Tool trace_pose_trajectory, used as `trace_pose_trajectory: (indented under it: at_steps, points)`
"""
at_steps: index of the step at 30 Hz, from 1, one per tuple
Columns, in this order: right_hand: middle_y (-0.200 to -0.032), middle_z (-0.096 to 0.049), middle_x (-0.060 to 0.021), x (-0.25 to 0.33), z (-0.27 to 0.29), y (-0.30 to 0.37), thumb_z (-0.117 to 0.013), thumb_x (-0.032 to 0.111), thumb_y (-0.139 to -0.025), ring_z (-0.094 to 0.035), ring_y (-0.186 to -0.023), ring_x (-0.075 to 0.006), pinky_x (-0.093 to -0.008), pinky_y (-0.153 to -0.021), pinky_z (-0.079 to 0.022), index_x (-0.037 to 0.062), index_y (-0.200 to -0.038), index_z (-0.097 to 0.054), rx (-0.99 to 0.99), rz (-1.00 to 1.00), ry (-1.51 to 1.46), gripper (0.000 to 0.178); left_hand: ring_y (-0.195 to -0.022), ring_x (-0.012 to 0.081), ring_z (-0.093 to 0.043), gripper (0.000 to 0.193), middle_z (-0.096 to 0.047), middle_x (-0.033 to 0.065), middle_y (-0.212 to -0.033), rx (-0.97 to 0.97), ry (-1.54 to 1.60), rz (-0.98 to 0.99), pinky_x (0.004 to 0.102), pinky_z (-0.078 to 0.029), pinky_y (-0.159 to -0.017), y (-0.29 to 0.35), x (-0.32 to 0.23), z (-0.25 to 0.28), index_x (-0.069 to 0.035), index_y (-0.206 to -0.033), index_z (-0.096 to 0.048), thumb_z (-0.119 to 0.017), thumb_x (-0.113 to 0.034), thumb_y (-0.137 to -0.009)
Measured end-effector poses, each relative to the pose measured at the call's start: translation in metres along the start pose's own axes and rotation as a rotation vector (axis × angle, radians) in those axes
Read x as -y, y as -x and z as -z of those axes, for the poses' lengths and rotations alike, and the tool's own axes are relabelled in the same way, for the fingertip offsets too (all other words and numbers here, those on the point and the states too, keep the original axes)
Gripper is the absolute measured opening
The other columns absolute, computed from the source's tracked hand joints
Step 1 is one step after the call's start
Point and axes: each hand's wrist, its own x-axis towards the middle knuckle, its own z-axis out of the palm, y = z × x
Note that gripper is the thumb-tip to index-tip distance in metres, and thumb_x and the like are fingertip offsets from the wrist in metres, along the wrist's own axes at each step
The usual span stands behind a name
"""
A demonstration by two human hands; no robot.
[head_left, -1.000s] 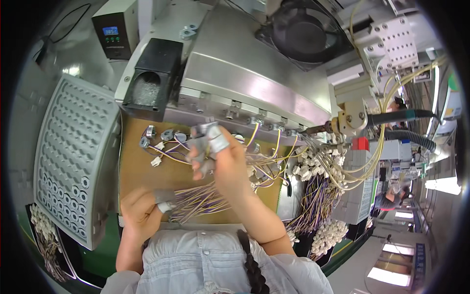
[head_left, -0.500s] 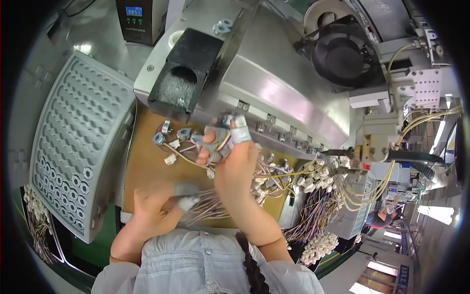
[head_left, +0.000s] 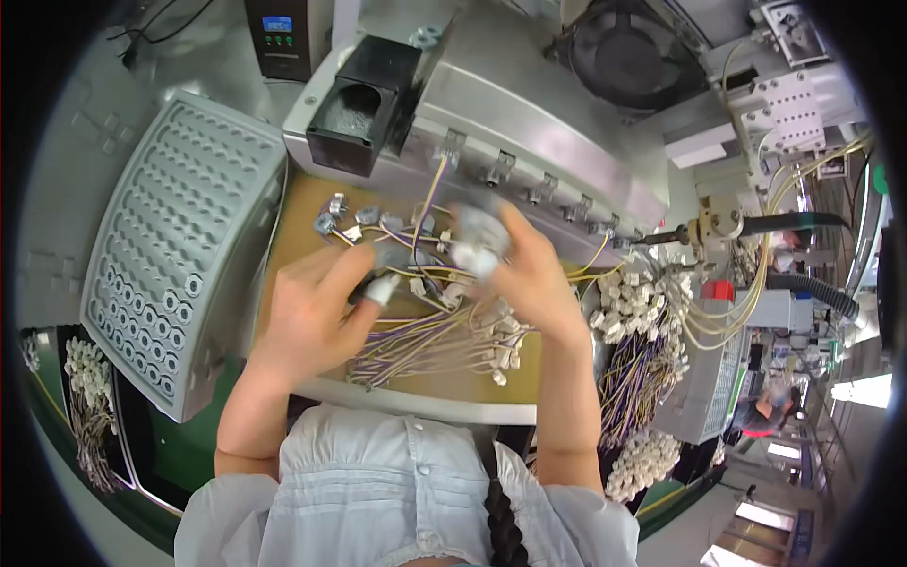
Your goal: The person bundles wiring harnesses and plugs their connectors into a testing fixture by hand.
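My left hand is above the left part of a brown work board, thumb and forefinger apart in grey and white finger covers. Near its fingertips lie thin yellow and purple wires with white connectors. My right hand is over the board's middle, close to the machine front. Its covered fingertips are smeared by motion, so whether they hold anything is unclear. A small metal part sits at the leftmost holder of the machine, its wires hanging down. Several small round metal parts with wires lie at the board's far left.
Left stands a grey tray, round parts in its lower pockets. The steel machine with a row of holders spans the back, beside a black box. To the right are a soldering head and hanging wire bundles.
My right hand has moved right, away from the leftmost holder, where a wired part now shows. My left hand has moved forward from the wire bundle. The view has shifted slightly.
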Motion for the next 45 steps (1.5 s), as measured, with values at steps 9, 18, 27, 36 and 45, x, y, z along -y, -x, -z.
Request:
trace_pose_trajectory:
  at_steps: [9, 18, 27, 36, 45]
  points:
    - [-0.082, -0.064, -0.0092, -0.002, -0.024, 0.052, -0.052, -0.002, -0.078, -0.061, -0.07, -0.0154, -0.0252, -0.062, -0.049, -0.0017, -0.096, -0.059, -0.028, 0.265, 0.659, 0.02, -0.069, 0.0355, -0.052, 0.022, -0.053, 0.0153, -0.074, -0.069, -0.203, 0.34, 0.0426, -0.043, -0.06, 0.049, 0.015, 0.01, -0.005, -0.084, -0.052, -0.06, -0.006, -0.064]
    - [-0.066, -0.056, -0.0035, -0.01, 0.008, 0.024, -0.055, 0.006, -0.082, -0.049, -0.05, -0.0071, -0.0189, -0.045, -0.039, -0.0033, -0.096, -0.058, -0.024, 0.3, 0.321, 0.016, -0.102, 0.0312, -0.047, 0.037, -0.051, 0.0141, -0.116, 0.099, -0.935, 0.754, 0.0364, -0.039, -0.087, 0.15, 0.107, 0.141, -0.004, -0.109, -0.054, -0.056, -0.003, -0.072]
    - [-0.064, -0.058, -0.0043, -0.007, -0.013, 0.017, -0.062, 0.01, -0.08, -0.049, -0.052, -0.0075, -0.022, -0.047, -0.039, 0.0016, -0.082, -0.061, 0.116, 0.149, 0.449, 0.009, -0.094, 0.0177, -0.055, 0.043, -0.053, 0.012, -0.111, -0.219, 0.7, 0.448, 0.0287, -0.047, -0.077, 0.047, 0.02, 0.037, 0.002, -0.114, -0.047, -0.049, 0.014, -0.073]
    - [-0.056, -0.051, -0.0048, -0.011, -0.003, 0.032, -0.068, 0.017, -0.076, -0.043, -0.045, -0.0127, -0.0255, -0.043, -0.034, 0.003, -0.075, -0.06, 0.162, 0.222, 0.41, 0.016, -0.08, 0.0152, -0.058, 0.033, -0.057, 0.0093, -0.091, 0.001, 0.863, 0.389, 0.0262, -0.049, -0.071, 0.02, -0.016, -0.028, 0.002, -0.096, -0.059, -0.06, 0.009, -0.063]
    - [-0.058, -0.056, -0.0042, 0.004, 0.004, 0.027, -0.067, 0.007, -0.072, -0.049, -0.05, -0.0057, -0.021, -0.044, -0.036, -0.0034, -0.071, -0.059, 0.256, 0.061, 0.564, 0.013, -0.069, 0.0241, -0.057, 0.032, -0.055, 0.0103, -0.082, 0.107, 0.447, 0.001, 0.0304, -0.047, -0.057, 0.006, -0.008, -0.015, 0.001, -0.086, -0.062, -0.059, 0.008, -0.055]
